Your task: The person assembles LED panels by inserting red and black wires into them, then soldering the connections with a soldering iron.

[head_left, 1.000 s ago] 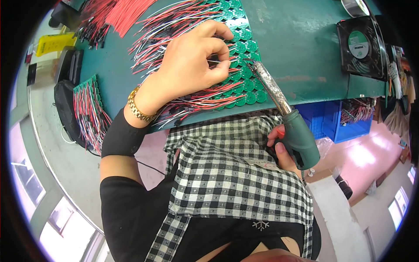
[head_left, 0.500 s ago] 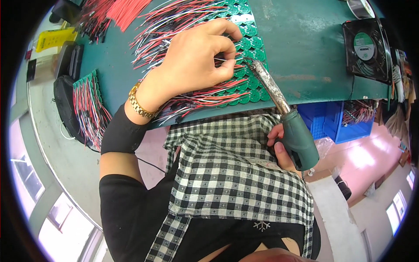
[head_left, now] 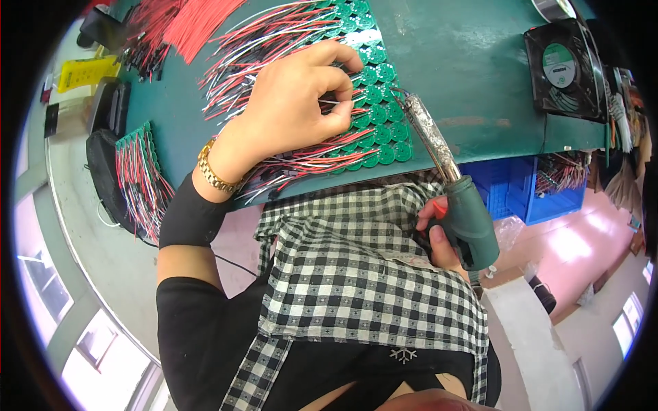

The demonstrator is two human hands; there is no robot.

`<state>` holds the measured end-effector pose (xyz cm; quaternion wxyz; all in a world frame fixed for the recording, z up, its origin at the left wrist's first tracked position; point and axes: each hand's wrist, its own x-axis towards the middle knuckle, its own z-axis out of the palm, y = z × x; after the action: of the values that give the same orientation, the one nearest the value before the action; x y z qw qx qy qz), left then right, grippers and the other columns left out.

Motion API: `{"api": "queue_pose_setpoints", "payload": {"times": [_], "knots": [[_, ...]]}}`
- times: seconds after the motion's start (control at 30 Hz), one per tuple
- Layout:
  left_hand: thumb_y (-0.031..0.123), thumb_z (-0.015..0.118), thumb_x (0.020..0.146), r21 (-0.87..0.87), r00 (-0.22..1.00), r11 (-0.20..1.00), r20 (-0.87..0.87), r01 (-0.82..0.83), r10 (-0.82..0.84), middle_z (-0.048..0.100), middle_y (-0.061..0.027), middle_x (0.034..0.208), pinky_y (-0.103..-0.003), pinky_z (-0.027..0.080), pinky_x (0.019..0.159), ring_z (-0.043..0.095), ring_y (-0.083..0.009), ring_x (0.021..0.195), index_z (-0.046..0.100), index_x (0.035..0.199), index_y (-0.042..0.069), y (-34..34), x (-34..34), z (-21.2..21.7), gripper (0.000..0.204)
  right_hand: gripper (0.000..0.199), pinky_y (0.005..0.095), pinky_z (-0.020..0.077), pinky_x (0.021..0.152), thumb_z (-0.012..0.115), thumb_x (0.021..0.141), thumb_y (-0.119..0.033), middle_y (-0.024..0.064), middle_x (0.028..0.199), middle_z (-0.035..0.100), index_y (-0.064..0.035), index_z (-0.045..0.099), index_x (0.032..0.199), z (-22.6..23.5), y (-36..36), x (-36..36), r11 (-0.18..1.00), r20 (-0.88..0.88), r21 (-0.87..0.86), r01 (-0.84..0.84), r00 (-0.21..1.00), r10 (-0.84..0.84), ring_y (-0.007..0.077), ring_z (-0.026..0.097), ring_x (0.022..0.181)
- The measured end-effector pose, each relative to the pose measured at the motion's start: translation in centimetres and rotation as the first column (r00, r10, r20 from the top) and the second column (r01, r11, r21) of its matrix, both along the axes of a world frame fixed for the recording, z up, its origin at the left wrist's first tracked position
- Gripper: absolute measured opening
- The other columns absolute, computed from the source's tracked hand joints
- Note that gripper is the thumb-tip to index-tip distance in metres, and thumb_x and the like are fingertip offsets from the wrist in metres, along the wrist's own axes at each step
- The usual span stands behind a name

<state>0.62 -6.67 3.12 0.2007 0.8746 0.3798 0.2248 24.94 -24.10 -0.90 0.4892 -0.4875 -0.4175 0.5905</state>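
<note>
My left hand [head_left: 295,92], its wrist in a gold-coloured watch [head_left: 214,168], is over a panel of small round green circuit boards [head_left: 375,94]. Thumb and forefinger are pinched around a thin wire at the panel's left side; the fingers partly hide it. Rows of red, white and black wires [head_left: 274,41] fan leftward from the boards. In my right hand [head_left: 442,240] is a soldering iron [head_left: 473,226] with a green handle and red trigger. Its tip is by the panel's right edge; contact with a board cannot be made out.
The green table [head_left: 459,82] carries a black fan [head_left: 563,68] at the right and a bundle of red wires [head_left: 199,27] at the back left. Another wired board panel [head_left: 140,164] hangs at the left. Below the table's right edge sits a blue bin [head_left: 521,185].
The iron's tip has shifted right, from over the boards to near the panel's right edge. My left hand keeps its pinch beside the boards. The whole view has shifted slightly.
</note>
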Motion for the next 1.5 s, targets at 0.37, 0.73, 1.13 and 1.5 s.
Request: {"api": "queue_pose_setpoints", "payload": {"times": [0.37,0.73,1.13,1.5], "knots": [[0.006,0.065,0.068,-0.248,0.916,0.945,-0.283,0.215,-0.283,0.058,-0.0108,0.101,-0.040,0.048,0.071,0.059,-0.0308,0.088,0.054,0.072,0.005,2.2,0.5,5.8,0.012,0.028,0.0272,0.0476,0.069,0.061,0.086,-0.019,0.0063,0.089,0.057,-0.0008,0.053,0.105,-0.5,-0.7,1.9,0.995,-0.105,0.011,0.104,0.989,-0.102,0.0122,0.056,0.075],[0.020,0.063,0.079,0.516,0.909,0.854,-0.385,0.069,0.159,0.061,-0.0123,0.093,-0.045,0.049,0.072,0.061,-0.0319,0.086,0.064,0.085,0.005,20.0,14.7,2.0,0.017,0.028,0.0273,0.0495,0.067,0.058,0.083,-0.010,0.0075,0.090,0.059,0.0004,0.053,0.108,-0.4,-0.6,2.2,0.987,-0.123,0.065,0.146,0.983,-0.137,0.0121,0.058,0.071],[0.011,0.048,0.094,-0.301,0.878,0.953,0.447,-0.034,0.172,0.061,-0.0066,0.081,-0.027,0.049,0.065,0.059,-0.0142,0.069,0.051,0.092,0.002,21.2,13.4,4.8,0.010,0.027,0.0272,0.0493,0.067,0.054,0.085,-0.008,0.0073,0.092,0.057,0.0001,0.051,0.111,-0.4,-1.4,2.3,0.979,-0.097,0.152,0.135,0.988,-0.121,0.0120,0.056,0.073],[0.000,0.063,0.082,0.085,0.999,0.996,-0.038,0.034,-0.031,0.056,-0.0079,0.074,-0.026,0.045,0.059,0.054,-0.0160,0.064,0.060,0.089,0.000,1.2,2.5,7.3,0.007,0.035,0.0283,0.0462,0.071,0.057,0.088,-0.015,0.0088,0.096,0.054,-0.0029,0.048,0.119,-0.9,-0.6,1.5,0.987,-0.155,0.098,0.126,0.982,-0.110,0.0135,0.053,0.078]]}}
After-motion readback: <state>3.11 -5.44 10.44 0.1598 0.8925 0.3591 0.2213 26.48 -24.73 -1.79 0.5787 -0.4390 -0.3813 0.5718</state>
